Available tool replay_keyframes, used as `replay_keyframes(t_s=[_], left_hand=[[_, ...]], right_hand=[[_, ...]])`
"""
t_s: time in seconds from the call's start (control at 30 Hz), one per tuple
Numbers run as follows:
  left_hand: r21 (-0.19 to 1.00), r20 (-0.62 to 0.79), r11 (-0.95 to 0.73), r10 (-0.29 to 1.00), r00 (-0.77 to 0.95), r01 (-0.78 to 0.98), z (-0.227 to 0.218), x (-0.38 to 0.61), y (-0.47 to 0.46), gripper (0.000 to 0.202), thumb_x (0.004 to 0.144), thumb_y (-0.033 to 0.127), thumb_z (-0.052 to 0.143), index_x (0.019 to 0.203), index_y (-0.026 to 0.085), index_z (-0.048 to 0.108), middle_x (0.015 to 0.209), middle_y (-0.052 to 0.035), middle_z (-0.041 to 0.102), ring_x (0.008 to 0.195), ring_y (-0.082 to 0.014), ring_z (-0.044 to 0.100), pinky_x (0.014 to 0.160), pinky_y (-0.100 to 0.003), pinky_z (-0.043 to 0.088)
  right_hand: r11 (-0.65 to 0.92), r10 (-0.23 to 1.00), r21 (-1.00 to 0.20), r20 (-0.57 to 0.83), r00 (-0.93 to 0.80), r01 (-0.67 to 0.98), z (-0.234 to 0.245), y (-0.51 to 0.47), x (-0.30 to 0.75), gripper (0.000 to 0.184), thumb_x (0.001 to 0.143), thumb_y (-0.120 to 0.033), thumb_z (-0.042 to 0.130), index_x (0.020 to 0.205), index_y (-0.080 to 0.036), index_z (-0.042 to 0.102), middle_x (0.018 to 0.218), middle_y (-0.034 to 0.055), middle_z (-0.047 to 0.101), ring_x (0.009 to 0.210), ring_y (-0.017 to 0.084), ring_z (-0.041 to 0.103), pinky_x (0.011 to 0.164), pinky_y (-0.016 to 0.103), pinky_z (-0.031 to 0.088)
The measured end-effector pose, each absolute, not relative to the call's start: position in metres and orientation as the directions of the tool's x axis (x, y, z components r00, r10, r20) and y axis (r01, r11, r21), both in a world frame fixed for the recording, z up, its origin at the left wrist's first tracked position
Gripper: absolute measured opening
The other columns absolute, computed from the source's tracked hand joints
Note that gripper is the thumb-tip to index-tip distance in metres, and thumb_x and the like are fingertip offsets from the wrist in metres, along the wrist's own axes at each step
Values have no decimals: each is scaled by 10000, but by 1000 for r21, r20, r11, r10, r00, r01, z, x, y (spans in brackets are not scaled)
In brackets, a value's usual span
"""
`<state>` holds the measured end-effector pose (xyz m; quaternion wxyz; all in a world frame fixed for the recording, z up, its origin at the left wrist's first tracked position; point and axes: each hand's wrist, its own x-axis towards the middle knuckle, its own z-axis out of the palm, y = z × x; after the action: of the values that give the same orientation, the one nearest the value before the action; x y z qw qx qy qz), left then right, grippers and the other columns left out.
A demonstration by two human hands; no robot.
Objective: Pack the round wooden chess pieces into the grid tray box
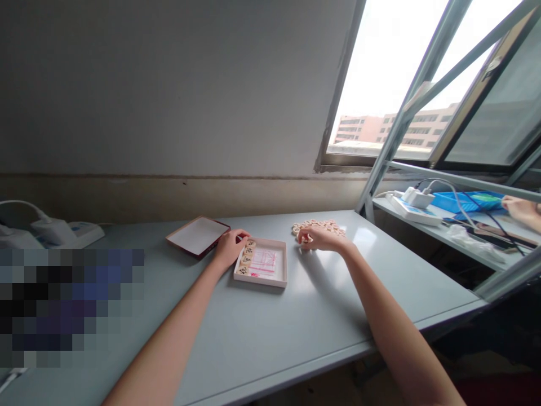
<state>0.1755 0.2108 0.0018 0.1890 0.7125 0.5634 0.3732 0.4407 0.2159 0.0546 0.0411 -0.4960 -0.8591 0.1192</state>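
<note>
A shallow white box (pixel 282 276) lies on the table, with several round wooden Chinese chess pieces (pixel 245 260) in a column along its left side. Black characters mark these pieces, and a pink-printed sheet shows on the box's floor. My left hand (pixel 230 247) is closed at the box's upper left corner, its fingertips on the rim beside the top piece. To the right of the box, my right hand (pixel 318 238) pinches a Chinese chess piece (pixel 306 239) just in front of the heap of loose pieces (pixel 333 227). The fingers partly cover that piece.
Left of the box lies its lid (pixel 198 235), inside up, with a dark red edge. Power strips with plugs (pixel 80 232) stand at the far left. Beyond a metal frame (pixel 391 132) on the right, another person's hand (pixel 522 211) is near a blue tray (pixel 450 201).
</note>
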Motion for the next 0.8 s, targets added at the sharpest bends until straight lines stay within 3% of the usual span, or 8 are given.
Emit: replay_keyframes(t_s=[0.13,0.23,0.33,0.5,0.67,0.8], left_hand=[[700,319,-298,944,90,649,4,175,209,226,713,271,439,764,162,630,823,-61,664,767,-175,593,685,-264,438],[739,293,-311,947,130,598,2,174,209,244,709,319,457,757,166,640,815,-49,671,755,-173,597,696,-264,441],[785,265,-341,939,218,517,0,173,211,261,694,355,482,751,163,649,799,-40,675,759,-174,597,711,-260,443],[809,239,-364,921,307,462,3,173,211,241,666,314,487,742,156,653,781,-41,676,775,-173,589,730,-248,440],[797,208,-362,916,342,483,5,171,209,242,644,292,490,758,152,652,803,-48,673,793,-182,583,745,-259,432],[779,204,-366,916,346,510,4,171,208,235,634,299,510,748,154,657,787,-45,673,776,-185,579,728,-264,430]], right_hand=[[452,870,-353,-30,-493,819,56,213,437,109,729,-205,552,832,-188,584,749,16,564,589,110,504,514,216,388],[553,825,-406,147,-545,727,52,207,417,144,779,-213,518,908,-189,578,790,22,550,661,116,515,582,226,412],[724,689,-296,297,-660,623,42,197,388,233,776,-169,538,1000,-217,579,901,38,539,817,139,508,720,260,408],[797,596,-88,274,-755,597,24,186,357,285,810,-219,527,1094,-232,550,932,59,538,851,172,495,765,303,380],[786,602,-55,294,-742,616,20,187,355,189,806,-250,540,981,-190,577,902,56,539,840,168,480,757,288,366],[773,630,-141,292,-720,619,25,188,359,178,745,-288,609,892,-188,598,847,40,526,807,162,480,729,273,368]])
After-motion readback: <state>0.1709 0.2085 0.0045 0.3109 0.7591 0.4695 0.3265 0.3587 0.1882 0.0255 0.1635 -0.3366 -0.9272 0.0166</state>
